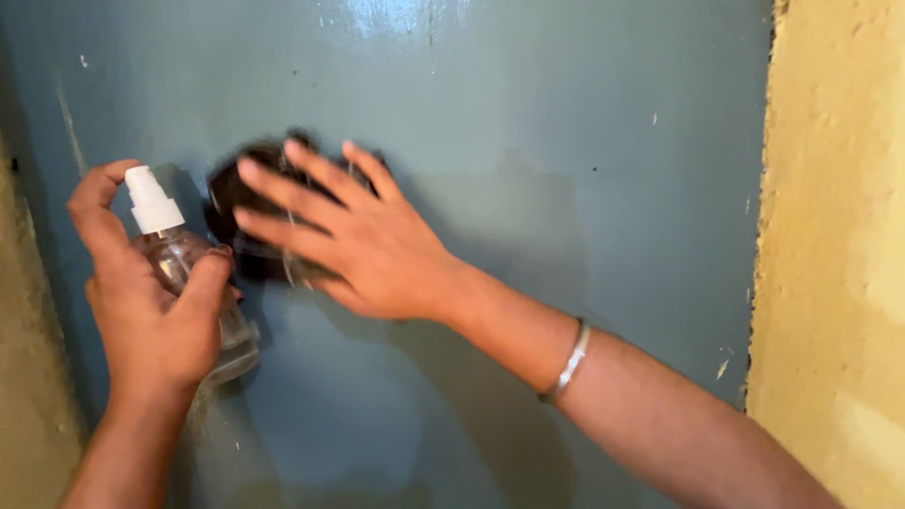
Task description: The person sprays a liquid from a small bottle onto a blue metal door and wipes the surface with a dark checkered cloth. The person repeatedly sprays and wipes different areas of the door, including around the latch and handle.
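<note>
Clear plastic on the far left: the left hand [151,316] wraps a small spray bottle [189,283], thumb and palm closed round its body, forefinger hooked over the white pump [151,200], seemingly so the nozzle faces the surface. Just beside it, the right hand [363,240] lies flat, fingers spread and pressing a dark cloth [247,221] against the grey-blue painted panel [566,188], likely to keep the cloth bearing evenly on the paint. A metal bangle [568,363] sits on that forearm. Rightward the panel runs bare and wide until its chipped edge meets the yellow plastered wall [839,236]; a strip of pale wall [24,405] borders it on the left, close behind the bottle.
</note>
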